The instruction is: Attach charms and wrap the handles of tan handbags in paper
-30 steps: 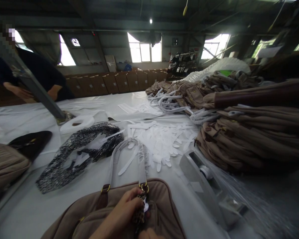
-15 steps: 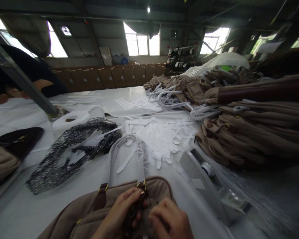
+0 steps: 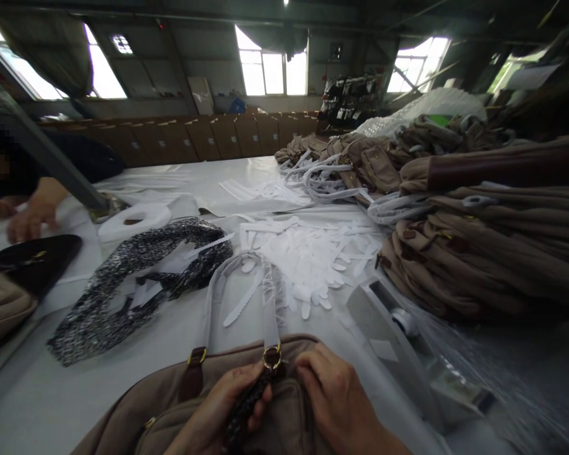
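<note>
Fingers (image 3: 257,409) of our left hand (image 3: 225,401) curl round a dark braided piece (image 3: 246,404), thumb pressed along its top, just below the gold ring (image 3: 272,358) at the foot of one handle. Our right hand (image 3: 334,388) is beside the ring, its fingers bent and drawn together towards the thumb; we cannot tell whether they pinch anything.

Both hands are over the brown bag (image 3: 171,392), which lies at the near edge of our view on the white-covered table (image 3: 171,341). Its wrapped handles (image 3: 271,291) form a loop stretching away from us, and a lone white strip (image 3: 241,306) lies within that loop. Beyond is a loose pile of white strips (image 3: 308,259). We have a black-and-white speckled bundle (image 3: 99,303) to the left and a grey tape dispenser (image 3: 393,347) to the right, with clear film (image 3: 493,379) beside it.

Farther right, brown bags are heaped in a big stack (image 3: 493,253). On the left, a white roll (image 3: 135,221) lies behind the bundle, and another person's hand (image 3: 38,212) reaches down by a dark flap (image 3: 52,259). Cartons (image 3: 222,136) line up past the table, below the bright windows (image 3: 272,72).
</note>
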Action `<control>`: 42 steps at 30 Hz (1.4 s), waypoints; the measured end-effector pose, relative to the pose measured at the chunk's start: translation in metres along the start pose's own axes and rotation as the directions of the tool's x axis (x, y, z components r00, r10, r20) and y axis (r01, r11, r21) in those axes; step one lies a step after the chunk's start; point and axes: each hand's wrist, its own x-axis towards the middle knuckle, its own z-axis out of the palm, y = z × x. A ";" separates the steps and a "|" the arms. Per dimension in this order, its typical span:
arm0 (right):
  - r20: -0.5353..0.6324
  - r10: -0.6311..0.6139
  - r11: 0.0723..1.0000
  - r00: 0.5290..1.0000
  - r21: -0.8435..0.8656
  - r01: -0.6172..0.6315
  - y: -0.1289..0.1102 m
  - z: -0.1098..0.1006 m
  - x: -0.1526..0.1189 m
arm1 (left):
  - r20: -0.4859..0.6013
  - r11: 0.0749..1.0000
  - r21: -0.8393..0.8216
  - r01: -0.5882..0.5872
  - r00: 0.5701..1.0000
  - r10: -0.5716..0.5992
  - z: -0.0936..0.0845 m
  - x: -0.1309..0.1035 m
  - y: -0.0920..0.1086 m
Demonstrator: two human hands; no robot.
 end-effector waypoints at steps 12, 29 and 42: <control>0.024 -0.079 0.996 0.997 -0.047 0.080 0.000 0.004 -0.001 | -0.059 0.996 -0.038 -0.079 0.995 0.076 0.005 -0.004 -0.006; -0.011 -0.066 0.974 0.998 -0.217 0.062 -0.006 0.007 -0.003 | -0.041 0.992 -0.103 -0.070 0.997 0.066 0.003 -0.002 -0.005; 0.009 -0.027 0.980 1.000 -0.199 0.028 -0.003 0.016 0.000 | -0.032 0.993 -0.084 -0.081 0.996 0.079 0.002 -0.001 -0.004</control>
